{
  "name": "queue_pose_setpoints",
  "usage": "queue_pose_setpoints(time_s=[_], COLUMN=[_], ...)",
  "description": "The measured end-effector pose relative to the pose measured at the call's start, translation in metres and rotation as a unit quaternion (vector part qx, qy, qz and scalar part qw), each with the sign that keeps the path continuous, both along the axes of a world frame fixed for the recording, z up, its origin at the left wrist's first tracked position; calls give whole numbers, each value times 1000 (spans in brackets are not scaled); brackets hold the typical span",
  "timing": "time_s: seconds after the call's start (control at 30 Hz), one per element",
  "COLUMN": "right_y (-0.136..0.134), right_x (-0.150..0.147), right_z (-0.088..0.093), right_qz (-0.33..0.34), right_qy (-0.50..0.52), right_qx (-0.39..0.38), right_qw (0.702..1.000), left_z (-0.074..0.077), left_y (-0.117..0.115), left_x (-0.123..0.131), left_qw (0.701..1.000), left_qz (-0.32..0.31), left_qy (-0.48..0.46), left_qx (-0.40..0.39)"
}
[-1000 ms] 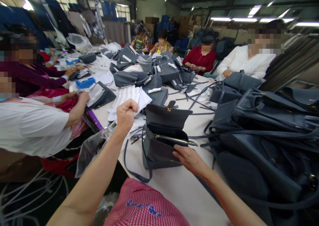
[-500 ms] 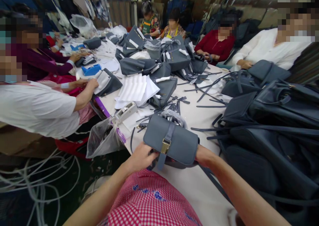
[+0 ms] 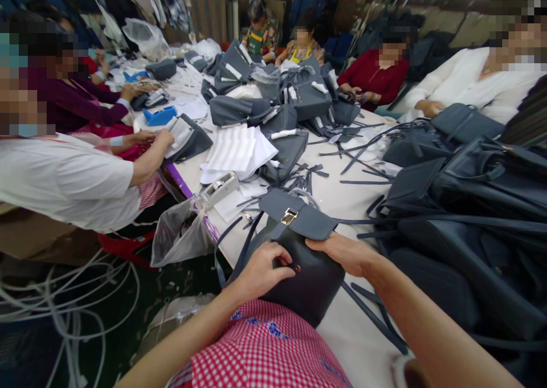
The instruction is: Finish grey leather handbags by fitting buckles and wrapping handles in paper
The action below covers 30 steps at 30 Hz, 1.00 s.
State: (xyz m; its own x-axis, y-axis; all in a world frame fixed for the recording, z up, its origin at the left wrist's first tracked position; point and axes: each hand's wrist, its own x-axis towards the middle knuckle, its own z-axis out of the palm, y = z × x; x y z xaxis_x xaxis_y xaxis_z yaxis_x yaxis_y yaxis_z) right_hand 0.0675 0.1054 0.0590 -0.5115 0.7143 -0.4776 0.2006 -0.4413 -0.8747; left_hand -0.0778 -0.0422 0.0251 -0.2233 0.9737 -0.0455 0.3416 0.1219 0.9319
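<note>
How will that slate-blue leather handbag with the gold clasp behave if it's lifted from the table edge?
Probably soft: the slate-blue leather handbag bulges under the left hand and right hand. Its flap lies unfastened and would likely flop. The long strap hangs loose and may dangle or snag.

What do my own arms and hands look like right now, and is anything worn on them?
Your left hand and right hand are bare, with no gloves. Both forearms are uncovered, with no sleeves in view and no watch or bracelet showing. Below them is a red-and-white checked garment with blue print.
</note>
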Motion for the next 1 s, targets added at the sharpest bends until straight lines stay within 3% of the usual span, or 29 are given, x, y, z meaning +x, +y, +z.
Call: queue_pose_setpoints(time_s=[0.1,0.3,0.37,0.5,0.57,0.63,0.73,0.83,1.0], right_y=[-3,-8,-9,-6,-5,-5,-7,-11,-16], right_x=[-1,-3,-2,2,4,5,5,4,5], right_z=[6,13,10,4,2,3,6,9,7], right_qz=[71,122,131,151,160,169,178,174,177], right_qy=[-53,-86,-82,-92,-97,-101,-118,-138,-98], right_qx=[-20,18,47,50,39,28,10,12,83], right_qw=[996,989,987,983,982,980,977,975,976], left_z=[1,2,1,-2,-3,-2,-1,-2,-9], left_y=[1,4,0,-17,-26,-29,-26,-18,-11], left_x=[6,16,18,5,-6,-15,-14,1,18], left_qw=[1000,994,984,942,936,956,994,998,996], left_qz=[21,-2,-42,-191,-193,-139,-58,-8,28], left_qy=[16,106,170,275,296,259,94,-55,-84], left_qx=[-8,15,25,22,2,-2,3,-34,-21])
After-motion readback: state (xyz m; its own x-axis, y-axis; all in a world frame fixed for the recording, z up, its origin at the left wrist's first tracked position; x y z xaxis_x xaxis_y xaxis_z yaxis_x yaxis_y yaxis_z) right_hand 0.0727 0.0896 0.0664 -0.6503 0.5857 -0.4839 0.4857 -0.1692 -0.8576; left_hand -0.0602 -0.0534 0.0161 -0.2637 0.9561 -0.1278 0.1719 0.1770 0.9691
